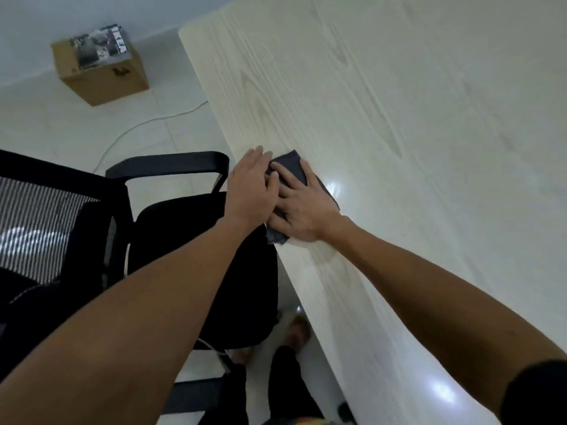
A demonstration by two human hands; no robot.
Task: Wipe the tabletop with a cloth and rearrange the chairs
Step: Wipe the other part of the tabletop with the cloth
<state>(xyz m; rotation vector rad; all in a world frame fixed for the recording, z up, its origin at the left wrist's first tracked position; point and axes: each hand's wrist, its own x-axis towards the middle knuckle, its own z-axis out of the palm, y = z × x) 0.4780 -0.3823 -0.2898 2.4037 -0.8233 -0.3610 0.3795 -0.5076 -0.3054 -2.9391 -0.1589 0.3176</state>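
Your left hand (251, 188) and right hand (302, 207) press flat, fingers spread, on the cloth (291, 167) at the desk (414, 118) edge, pinning it for wiping; the chair (184, 228) waits beside.

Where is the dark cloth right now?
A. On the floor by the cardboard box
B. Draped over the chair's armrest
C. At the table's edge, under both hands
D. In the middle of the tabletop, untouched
C. The dark cloth lies at the near edge of the table, with the left hand and right hand pressed flat on it, beside the chair.
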